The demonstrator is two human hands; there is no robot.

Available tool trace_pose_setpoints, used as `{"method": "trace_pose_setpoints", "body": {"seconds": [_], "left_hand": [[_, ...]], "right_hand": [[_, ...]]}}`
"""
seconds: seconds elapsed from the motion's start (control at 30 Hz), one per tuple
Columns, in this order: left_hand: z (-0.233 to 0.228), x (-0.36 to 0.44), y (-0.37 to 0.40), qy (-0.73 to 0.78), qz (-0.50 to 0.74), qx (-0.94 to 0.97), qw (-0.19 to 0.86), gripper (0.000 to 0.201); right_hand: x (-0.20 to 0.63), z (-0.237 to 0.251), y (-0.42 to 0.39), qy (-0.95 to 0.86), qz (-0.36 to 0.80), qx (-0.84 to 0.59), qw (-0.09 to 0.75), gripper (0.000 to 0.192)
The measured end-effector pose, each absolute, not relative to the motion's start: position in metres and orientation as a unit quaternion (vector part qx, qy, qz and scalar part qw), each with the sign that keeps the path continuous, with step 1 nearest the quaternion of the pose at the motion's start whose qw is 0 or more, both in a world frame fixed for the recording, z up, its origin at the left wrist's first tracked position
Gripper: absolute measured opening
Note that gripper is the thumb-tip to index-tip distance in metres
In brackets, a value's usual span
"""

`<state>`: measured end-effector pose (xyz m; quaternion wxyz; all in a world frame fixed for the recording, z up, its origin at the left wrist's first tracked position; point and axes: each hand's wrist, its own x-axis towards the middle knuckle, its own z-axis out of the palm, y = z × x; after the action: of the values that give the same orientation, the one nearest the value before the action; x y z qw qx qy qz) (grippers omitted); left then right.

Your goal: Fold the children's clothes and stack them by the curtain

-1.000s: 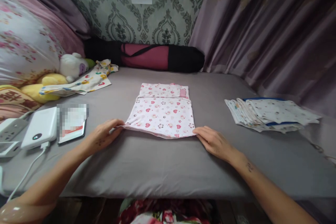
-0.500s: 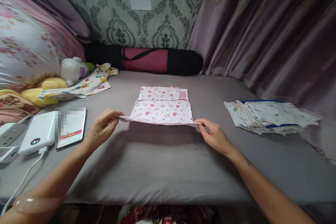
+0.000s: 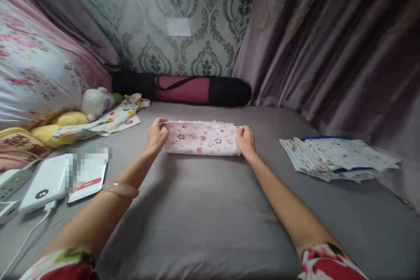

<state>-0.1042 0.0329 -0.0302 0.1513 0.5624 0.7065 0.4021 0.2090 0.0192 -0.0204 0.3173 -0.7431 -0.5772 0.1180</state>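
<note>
Right now the head view shows both arms stretched forward over a grey bed (image 3: 203, 210). The left hand (image 3: 157, 133) pinches the left end of a folded pink cloth with hearts (image 3: 201, 138), fingers pressed together on its upper corner. The right hand (image 3: 245, 141) does the same at the right end, thumb and fingers closed on the fabric edge. Between the two grips the cloth lies flat on the bed as a narrow band, doubled over on itself.

It looks thin, soft and light, so it would probably sag in the middle if lifted by one end only; the two end corners, where the layers meet, seem the surest places to hold, with all layers caught together so none slips out.

Off beyond the right grip, well apart, sits a stack of folded white cloths (image 3: 337, 155). To the outside of the left grip lie a printed cloth (image 3: 111, 120), a plush toy (image 3: 96, 101), a phone (image 3: 87, 175) and a white power bank (image 3: 44, 181). Past both grips, against the wall, rests a black and pink roll bag (image 3: 193, 89). A bangle (image 3: 120, 189) circles the left wrist.
</note>
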Motion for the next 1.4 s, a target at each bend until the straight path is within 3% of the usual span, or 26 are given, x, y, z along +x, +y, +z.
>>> {"method": "trace_pose_setpoints", "body": {"seconds": [0.33, 0.7, 1.13, 1.4], "left_hand": [[-0.043, -0.084, 0.073, 0.738, 0.362, 0.565, 0.072, 0.045], [-0.066, -0.086, 0.100, 0.747, 0.301, 0.592, 0.036, 0.047], [-0.073, -0.084, 0.111, 0.774, 0.225, 0.588, 0.067, 0.044], [-0.058, -0.100, 0.102, 0.786, 0.252, 0.540, 0.166, 0.047]], "right_hand": [[0.199, -0.039, 0.059, -0.596, 0.088, -0.769, 0.213, 0.041], [0.199, -0.050, 0.085, -0.607, 0.080, -0.773, 0.168, 0.041], [0.193, -0.054, 0.097, -0.585, 0.066, -0.796, 0.139, 0.033], [0.220, -0.049, 0.103, -0.567, 0.168, -0.794, 0.143, 0.049]]}}
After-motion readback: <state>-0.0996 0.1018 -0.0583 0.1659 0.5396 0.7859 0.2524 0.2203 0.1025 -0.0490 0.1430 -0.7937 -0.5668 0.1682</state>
